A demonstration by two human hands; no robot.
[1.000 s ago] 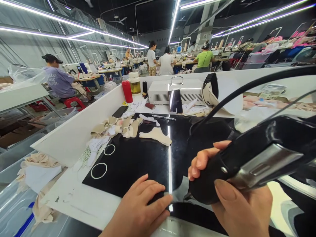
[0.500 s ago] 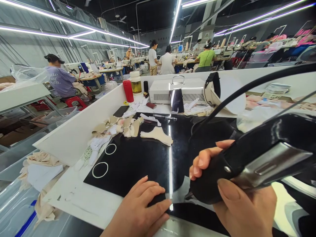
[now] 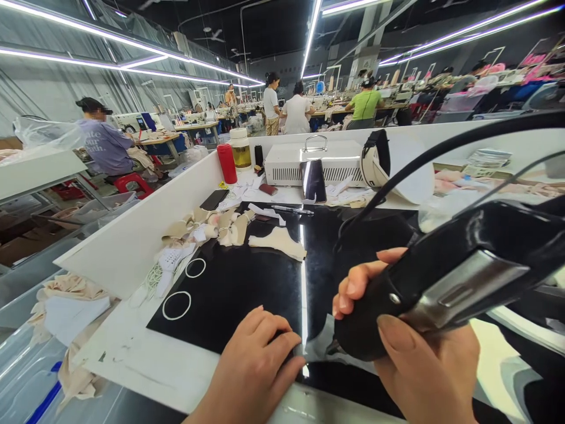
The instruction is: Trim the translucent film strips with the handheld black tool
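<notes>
My right hand (image 3: 424,359) grips a black corded hand tool (image 3: 450,277) with a silver metal plate on its side. The tool's small dark tip points down onto a thin grey translucent sheet piece (image 3: 321,347) on the glossy black mat (image 3: 247,294). To the left, my left hand (image 3: 258,365) rests on the mat with bent fingers, thumb and forefinger a little apart, their tips at the sheet's left end. Whether they press on the sheet is hard to tell. Under my right wrist lie pale curved pieces (image 3: 498,359), partly hidden.
A cream cut piece (image 3: 278,241), fabric bundles (image 3: 232,227) and a pen (image 3: 292,209) lie toward the mat's back. Behind stand a white vented box (image 3: 282,162), a phone (image 3: 313,179) and a red container (image 3: 226,164). The tool's black cable (image 3: 410,176) arches across the right side.
The fingers of my left hand have bent more and drawn closer together. My right hand and the tool have shifted slightly left in view, with the whole scene moving a little left too.
</notes>
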